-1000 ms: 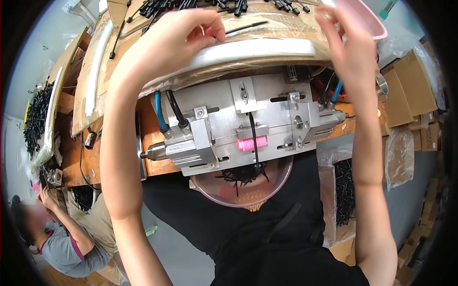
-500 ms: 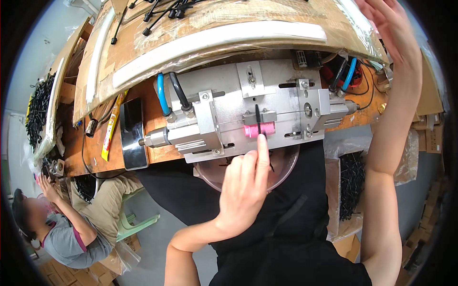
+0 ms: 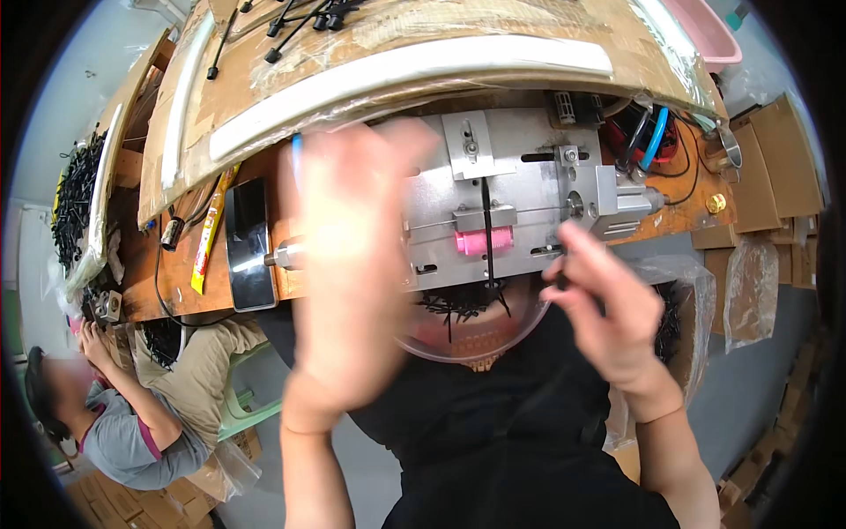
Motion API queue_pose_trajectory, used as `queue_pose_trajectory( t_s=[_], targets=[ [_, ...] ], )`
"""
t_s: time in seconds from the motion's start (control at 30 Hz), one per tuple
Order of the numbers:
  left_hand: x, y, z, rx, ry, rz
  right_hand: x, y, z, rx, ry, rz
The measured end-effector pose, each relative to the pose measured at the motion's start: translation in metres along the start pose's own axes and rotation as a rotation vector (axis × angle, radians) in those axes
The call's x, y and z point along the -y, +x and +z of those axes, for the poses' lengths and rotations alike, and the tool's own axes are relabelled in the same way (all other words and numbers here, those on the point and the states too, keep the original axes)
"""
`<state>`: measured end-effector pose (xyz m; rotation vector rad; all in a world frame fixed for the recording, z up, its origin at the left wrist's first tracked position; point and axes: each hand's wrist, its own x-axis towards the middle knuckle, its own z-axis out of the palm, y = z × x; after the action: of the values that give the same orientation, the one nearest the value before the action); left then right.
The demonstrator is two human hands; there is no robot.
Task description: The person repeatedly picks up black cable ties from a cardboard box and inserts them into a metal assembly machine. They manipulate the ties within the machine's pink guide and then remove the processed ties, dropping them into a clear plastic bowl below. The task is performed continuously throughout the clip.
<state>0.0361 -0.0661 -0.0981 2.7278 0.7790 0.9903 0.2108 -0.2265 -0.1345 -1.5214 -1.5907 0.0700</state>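
A black rod (image 3: 487, 216) lies lengthwise across a pink block (image 3: 500, 239) and a small metal clamp piece on the silver metal fixture (image 3: 538, 207); its near end reaches over a clear bowl (image 3: 520, 328) holding several black stick-like pieces (image 3: 449, 305). My left hand (image 3: 348, 203), smeared by motion, is above the fixture's left part and hides the cylinder there; its fingers are too blurred to read. By the fixture's near right corner is my right hand (image 3: 608, 309), thumb and forefinger curled together around a small dark thing I cannot make out.
A cardboard shelf (image 3: 379, 97) with black rods on it overhangs the fixture's far side. On the wooden bench at left lie a dark phone (image 3: 250, 247) and a yellow packet (image 3: 209, 238). Another person (image 3: 132, 423) sits at far left. A bag-lined box (image 3: 674, 326) stands right.
My right hand has come down from the far right to beside the fixture. My left hand has moved from the pink block up and left. The rod now extends nearer, over the bowl.
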Motion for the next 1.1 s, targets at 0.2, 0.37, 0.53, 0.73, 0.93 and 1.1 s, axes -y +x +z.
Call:
queue_pose_trajectory(
  t_s=[0.2, 0.37, 0.53, 0.73, 0.93, 1.1],
  targets=[
    [0.112, 0.088, -0.034, 0.119, 0.015, -0.162, -0.003, -0.022, 0.046, 0.043, -0.032, -0.072],
    [0.104, 0.082, -0.046, 0.222, -0.174, -0.185, -0.009, -0.019, 0.048, 0.114, -0.059, -0.033],
    [0.018, 0.014, -0.016, -0.149, -0.034, -0.139, -0.021, 0.026, 0.004, 0.102, -0.205, -0.252],
    [-0.062, -0.076, 0.027, 0.15, 0.103, -0.078, -0.061, 0.21, -0.03, -0.108, -0.531, 0.131],
    [-0.071, -0.072, 0.056, 0.278, 0.148, -0.074, -0.08, 0.279, -0.078, 0.32, -0.54, 0.171],
    [-0.064, -0.064, 0.047, 0.312, 0.155, -0.024, -0.073, 0.287, -0.121, 0.218, 0.256, 0.432]
  ],
)
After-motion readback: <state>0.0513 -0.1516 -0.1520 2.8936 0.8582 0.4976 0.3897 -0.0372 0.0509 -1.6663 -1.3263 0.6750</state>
